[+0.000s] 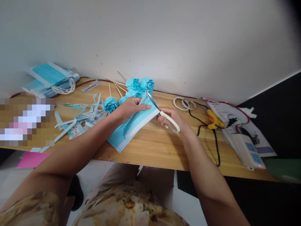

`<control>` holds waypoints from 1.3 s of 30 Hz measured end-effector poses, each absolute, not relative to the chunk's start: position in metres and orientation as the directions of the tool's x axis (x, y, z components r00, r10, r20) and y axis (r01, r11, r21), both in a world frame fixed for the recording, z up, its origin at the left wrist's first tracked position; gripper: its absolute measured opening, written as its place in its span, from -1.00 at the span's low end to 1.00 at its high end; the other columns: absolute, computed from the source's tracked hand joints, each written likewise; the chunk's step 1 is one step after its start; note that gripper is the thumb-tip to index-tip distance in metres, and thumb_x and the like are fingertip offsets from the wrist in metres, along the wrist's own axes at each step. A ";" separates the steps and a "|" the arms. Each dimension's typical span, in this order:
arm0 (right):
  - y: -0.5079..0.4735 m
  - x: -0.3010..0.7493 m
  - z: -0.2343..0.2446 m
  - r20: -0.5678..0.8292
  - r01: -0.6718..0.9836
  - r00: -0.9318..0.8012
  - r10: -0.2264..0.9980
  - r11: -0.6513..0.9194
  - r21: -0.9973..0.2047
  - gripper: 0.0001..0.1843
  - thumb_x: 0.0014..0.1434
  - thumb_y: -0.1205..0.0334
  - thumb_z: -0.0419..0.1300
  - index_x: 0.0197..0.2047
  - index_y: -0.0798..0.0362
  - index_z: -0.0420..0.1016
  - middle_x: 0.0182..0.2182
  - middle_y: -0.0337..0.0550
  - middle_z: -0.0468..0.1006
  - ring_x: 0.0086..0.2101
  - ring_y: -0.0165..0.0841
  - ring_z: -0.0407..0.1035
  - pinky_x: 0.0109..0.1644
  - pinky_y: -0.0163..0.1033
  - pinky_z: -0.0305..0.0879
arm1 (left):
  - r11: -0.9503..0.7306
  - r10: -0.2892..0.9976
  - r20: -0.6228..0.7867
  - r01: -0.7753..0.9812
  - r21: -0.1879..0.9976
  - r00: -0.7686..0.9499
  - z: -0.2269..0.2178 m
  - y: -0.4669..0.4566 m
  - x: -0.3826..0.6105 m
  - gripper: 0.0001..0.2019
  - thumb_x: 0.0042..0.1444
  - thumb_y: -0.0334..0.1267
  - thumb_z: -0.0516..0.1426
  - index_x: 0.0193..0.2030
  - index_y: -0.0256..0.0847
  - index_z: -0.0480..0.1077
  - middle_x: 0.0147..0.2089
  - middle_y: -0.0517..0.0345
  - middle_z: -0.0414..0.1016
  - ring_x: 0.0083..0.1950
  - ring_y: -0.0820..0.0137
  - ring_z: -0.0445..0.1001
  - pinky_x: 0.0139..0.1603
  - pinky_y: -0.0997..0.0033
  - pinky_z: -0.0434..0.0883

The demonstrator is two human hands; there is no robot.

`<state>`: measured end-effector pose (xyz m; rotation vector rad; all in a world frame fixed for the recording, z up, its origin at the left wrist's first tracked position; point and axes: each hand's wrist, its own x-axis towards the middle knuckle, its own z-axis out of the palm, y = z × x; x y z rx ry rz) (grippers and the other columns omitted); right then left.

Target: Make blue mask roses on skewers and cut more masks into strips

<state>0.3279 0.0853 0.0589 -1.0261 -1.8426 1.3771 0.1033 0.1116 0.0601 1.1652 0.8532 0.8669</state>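
Note:
My left hand (pixel 130 108) grips the top edge of a blue face mask (pixel 131 125) held over the wooden table (pixel 160 147). My right hand (pixel 170 118) is closed through the white handles of a pair of scissors (pixel 162 113), whose blades meet the mask's upper right edge. Just behind the hands lie several blue flowers (pixel 136 88) made of mask cloth on wooden sticks.
A stack of blue masks (pixel 50 78) sits at the far left by the wall. Cut strips (pixel 77 117) litter the left of the table. Tape rolls (pixel 184 103), a yellow glue gun (pixel 213 120), cables and a white power strip (pixel 246 150) lie at the right.

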 end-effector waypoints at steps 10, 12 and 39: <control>0.086 0.329 0.055 -0.007 0.260 -0.434 0.901 0.118 -0.958 -0.38 -0.01 -0.36 0.39 -0.31 0.09 0.51 -0.59 -0.33 0.32 -0.61 -0.51 0.16 -0.60 -0.34 0.02 | 0.125 0.929 -0.041 -0.208 0.970 0.368 0.062 0.113 0.099 -0.57 -0.14 0.03 0.46 -0.29 -0.28 0.55 -0.37 0.14 0.58 -0.41 0.43 0.47 -0.35 0.44 0.40; 0.086 0.329 0.055 -0.015 0.267 -0.431 0.902 0.112 -0.957 -0.35 -0.03 -0.39 0.38 -0.29 0.08 0.51 -0.59 -0.33 0.32 -0.61 -0.51 0.16 -0.60 -0.34 0.02 | 0.127 0.931 -0.043 -0.211 0.969 0.363 0.062 0.114 0.096 -0.58 -0.13 0.01 0.45 -0.27 -0.28 0.55 -0.36 0.13 0.59 -0.39 0.41 0.49 -0.33 0.43 0.42; 0.087 0.331 0.056 0.054 0.242 -0.589 0.807 0.239 -0.940 -0.32 0.08 -0.48 0.26 -0.29 0.05 0.42 -0.44 -0.26 0.34 -0.47 -0.46 0.11 -0.45 -0.28 0.01 | 0.028 0.941 -0.030 0.009 1.000 0.337 0.067 0.110 0.096 -0.62 -0.15 0.01 0.42 -0.40 -0.27 0.51 -0.48 0.21 0.50 -0.48 0.47 0.40 -0.47 0.49 0.30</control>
